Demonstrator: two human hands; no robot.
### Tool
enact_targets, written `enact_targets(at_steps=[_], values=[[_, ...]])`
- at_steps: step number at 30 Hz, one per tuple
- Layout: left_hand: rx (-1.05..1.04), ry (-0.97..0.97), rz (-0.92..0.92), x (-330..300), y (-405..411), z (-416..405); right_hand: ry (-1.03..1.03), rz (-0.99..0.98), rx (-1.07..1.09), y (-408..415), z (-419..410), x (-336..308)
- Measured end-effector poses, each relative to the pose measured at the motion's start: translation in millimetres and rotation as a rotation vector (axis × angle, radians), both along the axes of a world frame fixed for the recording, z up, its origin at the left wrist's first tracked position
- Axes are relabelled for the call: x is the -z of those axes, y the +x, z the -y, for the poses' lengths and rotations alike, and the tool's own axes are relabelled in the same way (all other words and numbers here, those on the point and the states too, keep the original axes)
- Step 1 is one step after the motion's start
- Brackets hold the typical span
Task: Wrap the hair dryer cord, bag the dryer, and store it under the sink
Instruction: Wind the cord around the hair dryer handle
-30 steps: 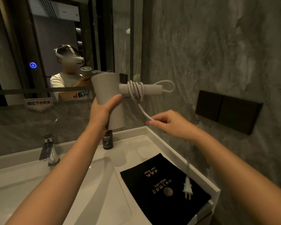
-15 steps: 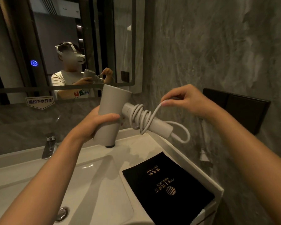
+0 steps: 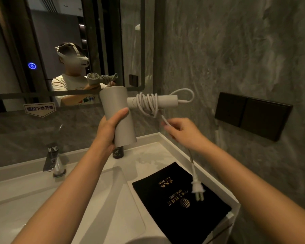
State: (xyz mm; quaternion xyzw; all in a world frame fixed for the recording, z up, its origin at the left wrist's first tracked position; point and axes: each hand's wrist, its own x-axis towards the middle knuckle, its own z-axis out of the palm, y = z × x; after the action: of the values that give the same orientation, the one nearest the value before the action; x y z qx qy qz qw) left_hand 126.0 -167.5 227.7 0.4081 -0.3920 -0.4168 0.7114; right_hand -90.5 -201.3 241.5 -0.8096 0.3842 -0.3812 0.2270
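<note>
My left hand (image 3: 109,131) grips the barrel of a pale grey hair dryer (image 3: 117,113), held up above the sink counter with its handle pointing right. The white cord (image 3: 147,103) is wound in several turns around the handle and loops out at the handle's end. My right hand (image 3: 181,132) pinches the loose cord just below the handle. The rest of the cord hangs down to the plug (image 3: 197,190), which dangles over a black drawstring bag (image 3: 180,206) with gold lettering, lying flat on the counter at the right.
A white basin (image 3: 65,205) fills the counter's left, with a chrome tap (image 3: 53,161) behind it. A small dark bottle (image 3: 118,152) stands behind the dryer. A black wall panel (image 3: 252,115) sits on the right marble wall. A mirror (image 3: 60,50) covers the back.
My right hand came down from above the handle to below it, laying another turn of cord. The left hand raised the dryer and levelled its handle. The plug swung over the bag.
</note>
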Motion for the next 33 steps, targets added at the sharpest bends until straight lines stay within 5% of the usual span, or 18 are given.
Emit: enact_targets(at_steps=[8,12,17,22,26,33], values=[[-0.26,0.003,0.575,6,9,4,-0.273,-0.5,0.123,-28,-1,-4],[0.0,0.062,0.672,17,15,-4,-0.278,-0.307,0.041,-48,6,-28],[0.355,0.128,0.409,25,20,-4,0.023,0.016,-0.109,-58,12,-29],[0.461,0.222,0.07,36,10,1,0.178,0.369,-0.103,-39,18,9],[0.405,0.226,-0.207,41,0,8,0.312,0.594,-0.098,-24,14,29],[0.286,0.209,-0.297,68,-17,18,0.373,0.71,-0.108,-12,18,26]])
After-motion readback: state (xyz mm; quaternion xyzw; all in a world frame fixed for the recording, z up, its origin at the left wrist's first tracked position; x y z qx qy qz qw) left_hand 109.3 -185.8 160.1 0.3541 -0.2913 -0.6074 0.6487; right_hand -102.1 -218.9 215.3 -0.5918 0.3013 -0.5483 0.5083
